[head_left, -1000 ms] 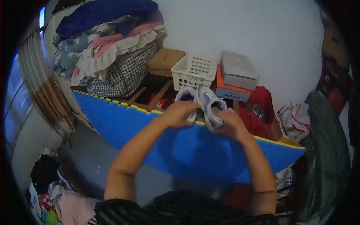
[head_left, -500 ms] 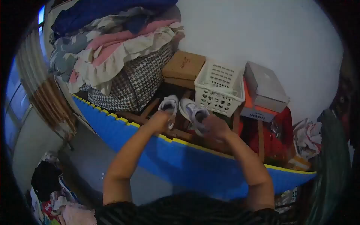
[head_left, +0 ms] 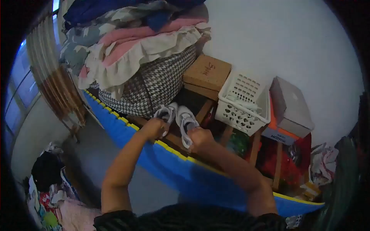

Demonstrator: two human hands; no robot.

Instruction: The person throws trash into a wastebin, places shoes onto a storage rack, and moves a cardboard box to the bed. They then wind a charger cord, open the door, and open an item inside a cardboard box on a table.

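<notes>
Two whitish sneakers are side by side over the slatted wooden frame, toes pointing away from me. My left hand (head_left: 155, 129) is closed on the heel end of the left sneaker (head_left: 168, 111). Fingers of my right hand (head_left: 200, 138) are wrapped at the heel of the right sneaker (head_left: 185, 116). The two shoes nearly touch at their toes. Whether their soles rest on the slats or hover just above, I cannot tell.
Beyond the shoes stand a brown cardboard box (head_left: 208, 73), a white plastic basket (head_left: 243, 113) and a grey shoebox (head_left: 291, 106). Folded bedding rises on a houndstooth bag (head_left: 158, 82) at left. A blue mat with a yellow edge (head_left: 169, 169) lines the near side. Clothes (head_left: 48, 169) lie lower left.
Both hands have shifted left with the sneakers, relative to the basket and box. The right sneaker now sits closer to the left one. The camera view has turned slightly.
</notes>
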